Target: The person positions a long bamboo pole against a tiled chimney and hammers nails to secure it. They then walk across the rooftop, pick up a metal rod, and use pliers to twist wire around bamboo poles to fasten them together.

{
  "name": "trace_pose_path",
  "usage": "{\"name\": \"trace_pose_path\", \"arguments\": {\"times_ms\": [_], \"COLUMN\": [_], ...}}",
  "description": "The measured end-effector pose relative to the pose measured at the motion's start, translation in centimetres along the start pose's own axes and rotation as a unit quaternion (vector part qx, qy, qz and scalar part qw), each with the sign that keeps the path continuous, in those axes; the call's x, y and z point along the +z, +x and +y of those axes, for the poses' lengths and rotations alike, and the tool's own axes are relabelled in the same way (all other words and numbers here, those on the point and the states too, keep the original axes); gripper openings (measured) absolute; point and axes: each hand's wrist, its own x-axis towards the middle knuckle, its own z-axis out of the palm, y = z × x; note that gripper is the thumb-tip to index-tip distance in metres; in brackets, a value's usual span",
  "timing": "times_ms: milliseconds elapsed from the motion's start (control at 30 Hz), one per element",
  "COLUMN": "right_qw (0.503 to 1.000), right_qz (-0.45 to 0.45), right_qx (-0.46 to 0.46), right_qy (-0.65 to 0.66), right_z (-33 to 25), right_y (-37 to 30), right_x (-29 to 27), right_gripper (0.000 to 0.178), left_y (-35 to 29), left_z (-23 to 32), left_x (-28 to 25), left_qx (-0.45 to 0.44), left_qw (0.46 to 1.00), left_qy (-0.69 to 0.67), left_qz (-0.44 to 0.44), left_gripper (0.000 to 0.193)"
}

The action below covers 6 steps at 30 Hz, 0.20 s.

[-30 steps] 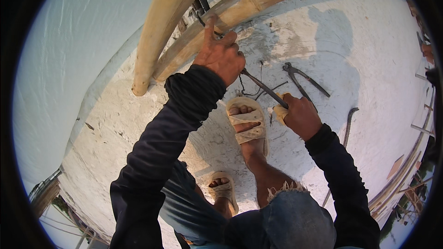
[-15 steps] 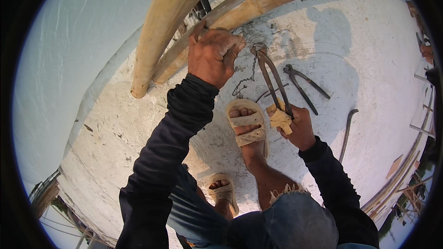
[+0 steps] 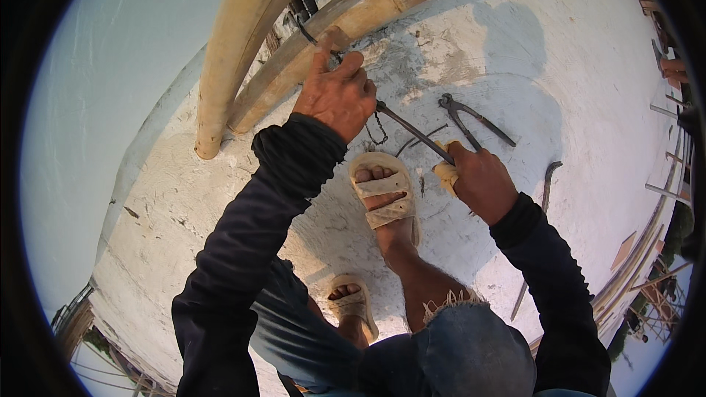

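Observation:
My right hand (image 3: pixel 482 180) is closed round the handles of long dark pincers (image 3: pixel 412 130); yellow cloth (image 3: pixel 446 175) sits at the grip. The pincers reach toward my left hand (image 3: pixel 334 99), which hides their head. My left hand is at the horizontal bamboo pole (image 3: pixel 360 12), its index finger stretched out and thumb apart, other fingers partly curled. Dark wire (image 3: pixel 304 29) loops over the pole by that fingertip. Twisted wire (image 3: pixel 376 132) hangs below the hand. Whether the pincers bite on wire is hidden.
A second pair of pincers (image 3: pixel 471 117) lies on the pale, rough floor (image 3: pixel 456 250), with a thin rod (image 3: pixel 423 140) nearby. A bent metal bar (image 3: pixel 548 180) is further right. An upright bamboo pole (image 3: pixel 235 51) stands left. My sandalled foot (image 3: pixel 386 191) is close below the tools.
My left hand has gone from a closed grip to an outstretched index finger near the pole. The pincers have swung left, their head now behind that hand.

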Motion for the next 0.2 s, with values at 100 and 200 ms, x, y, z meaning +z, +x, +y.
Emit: {"name": "trace_pose_path", "arguments": {"times_ms": [100, 200], "right_qw": [0.996, 0.953], "right_qz": [0.027, -0.106], "right_qx": [-0.061, 0.043], "right_qy": [0.054, 0.282], "right_z": [-0.3, 1.3], "right_y": [1.3, -0.7], "right_x": [2.2, 2.8], "right_gripper": [0.033, 0.032], "left_y": [-0.3, -0.8], "left_z": [-0.3, -0.9], "left_x": [-0.5, -0.7], "left_qx": [0.01, -0.062], "left_qw": [1.0, 0.986], "left_qy": [0.022, -0.146], "left_qz": [-0.017, 0.043], "left_gripper": [0.018, 0.017]}}
